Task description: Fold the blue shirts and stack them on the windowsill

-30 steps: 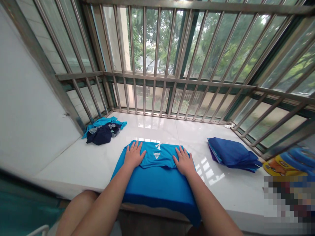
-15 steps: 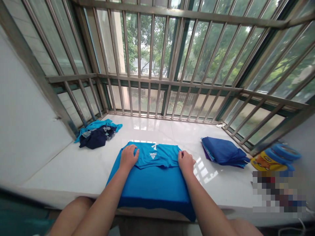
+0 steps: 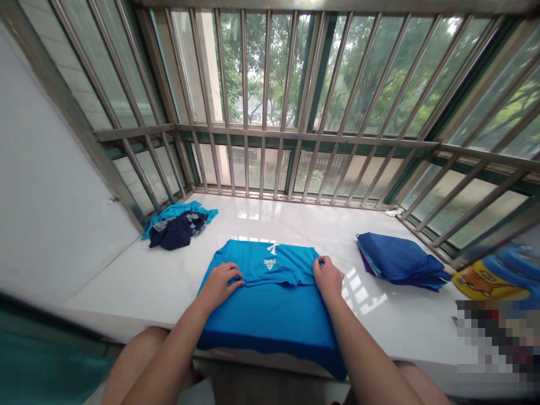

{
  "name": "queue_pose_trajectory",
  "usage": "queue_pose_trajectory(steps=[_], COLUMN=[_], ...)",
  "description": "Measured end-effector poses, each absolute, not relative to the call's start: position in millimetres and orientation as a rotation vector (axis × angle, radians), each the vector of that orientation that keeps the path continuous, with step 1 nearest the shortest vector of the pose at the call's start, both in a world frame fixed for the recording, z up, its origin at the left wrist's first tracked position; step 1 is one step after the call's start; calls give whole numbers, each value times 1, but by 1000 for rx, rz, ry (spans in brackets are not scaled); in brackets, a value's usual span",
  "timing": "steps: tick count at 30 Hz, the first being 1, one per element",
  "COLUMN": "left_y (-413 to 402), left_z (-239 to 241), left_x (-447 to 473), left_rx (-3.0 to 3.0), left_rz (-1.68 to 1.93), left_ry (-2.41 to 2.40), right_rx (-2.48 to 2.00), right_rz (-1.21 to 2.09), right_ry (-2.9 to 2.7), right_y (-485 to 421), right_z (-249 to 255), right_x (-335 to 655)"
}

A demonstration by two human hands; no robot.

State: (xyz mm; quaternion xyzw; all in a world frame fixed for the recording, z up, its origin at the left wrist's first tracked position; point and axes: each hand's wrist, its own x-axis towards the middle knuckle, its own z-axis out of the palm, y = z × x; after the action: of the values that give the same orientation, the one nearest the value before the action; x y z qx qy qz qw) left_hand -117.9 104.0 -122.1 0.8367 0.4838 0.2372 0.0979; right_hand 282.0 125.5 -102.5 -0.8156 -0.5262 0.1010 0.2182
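A bright blue T-shirt with a white logo lies folded on the white sill, its near end hanging over the front edge. My left hand rests on the shirt's left side, fingers curled and pinching the edge of the folded-over flap. My right hand is at the shirt's right edge, fingers closed on the cloth there.
A white glossy window sill is fenced by metal bars. A crumpled pile of blue and dark clothes lies at the back left. A folded stack of dark blue clothes lies at the right. A colourful cushion is at far right.
Both hands went from lying flat on the folded flap to curling and gripping the cloth at its left and right edges. They also moved apart slightly.
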Motion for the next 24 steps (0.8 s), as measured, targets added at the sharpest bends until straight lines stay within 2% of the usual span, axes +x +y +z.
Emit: queue_pose_trajectory(steps=[13, 24], left_y=[102, 100], left_z=[-121, -117], left_x=[-114, -112], left_rx=[2506, 2450], left_rz=[783, 828], left_ry=[1581, 1610], right_rx=[-2177, -2103], right_rz=[258, 137], right_ry=[-1181, -1436], right_y=[124, 122], right_z=[-104, -106], right_x=[294, 284])
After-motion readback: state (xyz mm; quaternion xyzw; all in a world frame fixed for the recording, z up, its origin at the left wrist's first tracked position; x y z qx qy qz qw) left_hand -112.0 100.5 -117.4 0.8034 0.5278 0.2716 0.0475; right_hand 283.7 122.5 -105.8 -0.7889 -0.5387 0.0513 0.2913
